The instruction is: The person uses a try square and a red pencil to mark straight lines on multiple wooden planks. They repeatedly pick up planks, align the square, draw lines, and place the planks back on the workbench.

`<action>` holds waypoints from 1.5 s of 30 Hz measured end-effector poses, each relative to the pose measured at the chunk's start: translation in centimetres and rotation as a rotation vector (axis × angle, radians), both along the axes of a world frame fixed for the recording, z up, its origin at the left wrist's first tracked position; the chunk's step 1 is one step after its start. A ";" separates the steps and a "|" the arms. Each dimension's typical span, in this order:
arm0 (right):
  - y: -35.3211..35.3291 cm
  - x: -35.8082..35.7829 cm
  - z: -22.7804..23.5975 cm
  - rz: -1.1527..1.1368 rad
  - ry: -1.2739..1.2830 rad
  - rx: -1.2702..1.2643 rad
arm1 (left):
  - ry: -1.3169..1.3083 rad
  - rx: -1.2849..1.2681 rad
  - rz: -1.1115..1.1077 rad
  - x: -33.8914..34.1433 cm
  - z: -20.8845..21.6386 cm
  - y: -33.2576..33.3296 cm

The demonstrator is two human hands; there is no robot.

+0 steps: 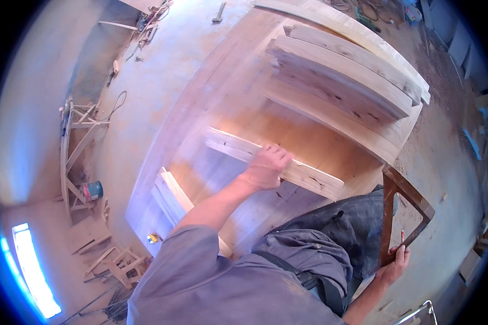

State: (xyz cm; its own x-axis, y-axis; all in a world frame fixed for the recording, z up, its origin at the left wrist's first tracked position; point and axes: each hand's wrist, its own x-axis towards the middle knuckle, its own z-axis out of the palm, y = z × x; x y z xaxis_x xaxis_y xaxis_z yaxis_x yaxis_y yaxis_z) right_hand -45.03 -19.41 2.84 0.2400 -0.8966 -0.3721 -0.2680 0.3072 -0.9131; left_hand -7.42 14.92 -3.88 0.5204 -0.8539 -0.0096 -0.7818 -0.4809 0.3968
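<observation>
My left hand (268, 165) is closed over the middle of a short, pale wooden board (314, 181), which it holds on edge above the wide wooden worktop (211, 103). Low on the right, beside my thigh, my right hand (394, 264) grips the bottom corner of a dark brown wooden set square (412, 203), a triangular frame with an open middle. A red pencil (403, 236) sticks up from the fingers of that same hand. Across the far right of the worktop lie several thick planks (341, 81), stacked side by side.
More short boards (171, 197) rest at the worktop's left, near a small yellow tape measure (153, 238). On the floor are a hammer (219, 12), a bucket (92, 190) by a wooden trestle (70, 154), and scrap wood (122, 265). Cables lie beyond the far end.
</observation>
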 end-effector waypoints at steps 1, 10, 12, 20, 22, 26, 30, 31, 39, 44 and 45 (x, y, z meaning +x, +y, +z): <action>0.1 -0.3 0.0 -0.010 -0.004 0.005 | -0.011 0.003 -0.006 0.2 -0.2 0.0; 1.5 -0.1 0.9 -0.063 0.035 -0.017 | -0.023 -0.258 0.254 -0.1 1.8 -4.7; 1.3 -0.1 0.4 -0.067 0.016 -0.016 | -0.083 -0.310 0.359 -0.1 1.9 -5.8; 2.1 0.7 0.1 -0.099 -0.079 0.000 | -0.211 -0.133 0.460 -0.9 0.6 -8.0; 2.2 0.8 -0.2 -0.101 -0.076 -0.018 | -0.151 -0.069 0.309 -1.8 2.0 -6.8; 2.4 1.7 -0.3 -0.096 -0.077 0.012 | 0.060 0.017 0.313 -2.8 1.8 -4.7; 2.8 2.5 0.0 -0.099 -0.095 -0.004 | 0.045 -0.084 0.402 -3.2 1.0 -5.1; 2.7 2.3 -0.1 -0.094 -0.092 -0.010 | 0.105 -0.085 0.440 -3.2 1.2 -6.1; 2.5 2.5 0.3 0.000 -0.036 -0.034 | 0.575 -0.026 0.343 2.4 3.3 -5.5; 2.4 5.1 -0.3 0.144 -0.024 -0.024 | 0.697 -0.454 0.654 6.0 6.3 -1.1; 2.7 6.2 0.0 0.177 -0.007 -0.030 | 0.696 -0.467 0.640 5.7 6.6 -0.9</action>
